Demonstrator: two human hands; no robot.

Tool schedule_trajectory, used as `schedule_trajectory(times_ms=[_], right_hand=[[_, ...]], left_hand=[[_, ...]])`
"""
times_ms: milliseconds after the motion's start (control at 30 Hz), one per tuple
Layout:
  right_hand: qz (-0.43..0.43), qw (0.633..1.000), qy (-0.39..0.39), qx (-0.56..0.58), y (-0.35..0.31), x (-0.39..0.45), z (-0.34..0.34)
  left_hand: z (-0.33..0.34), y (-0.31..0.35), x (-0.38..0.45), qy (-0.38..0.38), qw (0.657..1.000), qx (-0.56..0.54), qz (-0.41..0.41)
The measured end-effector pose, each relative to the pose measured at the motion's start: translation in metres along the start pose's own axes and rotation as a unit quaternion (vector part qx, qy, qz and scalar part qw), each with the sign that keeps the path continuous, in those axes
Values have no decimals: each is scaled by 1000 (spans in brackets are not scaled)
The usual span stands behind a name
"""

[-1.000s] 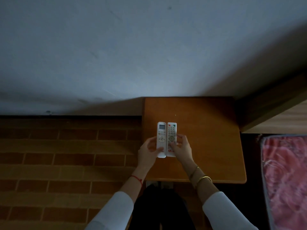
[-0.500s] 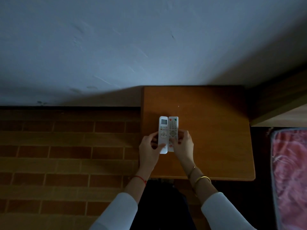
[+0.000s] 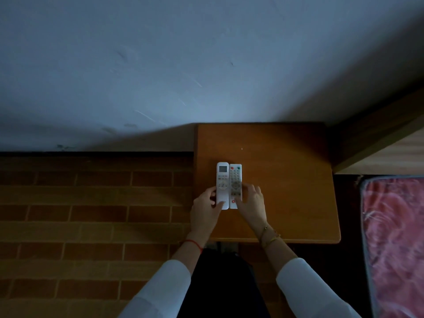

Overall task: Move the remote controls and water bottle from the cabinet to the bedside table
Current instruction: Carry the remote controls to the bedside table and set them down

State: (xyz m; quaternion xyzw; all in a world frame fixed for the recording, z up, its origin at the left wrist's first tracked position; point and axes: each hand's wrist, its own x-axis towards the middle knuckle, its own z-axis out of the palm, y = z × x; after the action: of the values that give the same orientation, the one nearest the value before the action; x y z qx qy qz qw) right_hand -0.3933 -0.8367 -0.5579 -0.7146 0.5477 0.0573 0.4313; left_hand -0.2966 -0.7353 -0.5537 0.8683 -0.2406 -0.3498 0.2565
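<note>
Two white remote controls lie side by side, touching, on the brown wooden bedside table (image 3: 286,180). The left remote (image 3: 222,180) has a small display at its top; the right remote (image 3: 235,180) is covered in buttons. My left hand (image 3: 206,210) grips the lower end of the display remote, thumb on top and fingers along its left edge. My right hand (image 3: 252,203) is just right of the button remote's lower end with its fingers spread and blurred, and it holds nothing. No water bottle is in view.
A grey-blue wall runs behind the table. A brick-patterned floor (image 3: 91,214) spreads to the left. At the right stand a wooden bed frame (image 3: 378,143) and a mattress with a red cover (image 3: 394,237).
My right hand has come off the button remote and opened to the right. My left hand stays on the display remote. Both remotes lie in the same place on the table.
</note>
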Motion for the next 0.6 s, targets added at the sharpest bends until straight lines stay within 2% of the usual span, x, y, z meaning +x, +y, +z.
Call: schedule_trajectory(times_ms=[167,367,600], right_hand=[[-16,996,-28,-87,-30,-33,-43],[-120,983,12,-138,-91,-100,-113],[-213,967,44,-131,-163,-183,-174]], left_hand=[[-42,20,-28,-15,998,49,38],[-136,67,-81,58,987,103,107],[-242,114,-173,133,971,108,166]])
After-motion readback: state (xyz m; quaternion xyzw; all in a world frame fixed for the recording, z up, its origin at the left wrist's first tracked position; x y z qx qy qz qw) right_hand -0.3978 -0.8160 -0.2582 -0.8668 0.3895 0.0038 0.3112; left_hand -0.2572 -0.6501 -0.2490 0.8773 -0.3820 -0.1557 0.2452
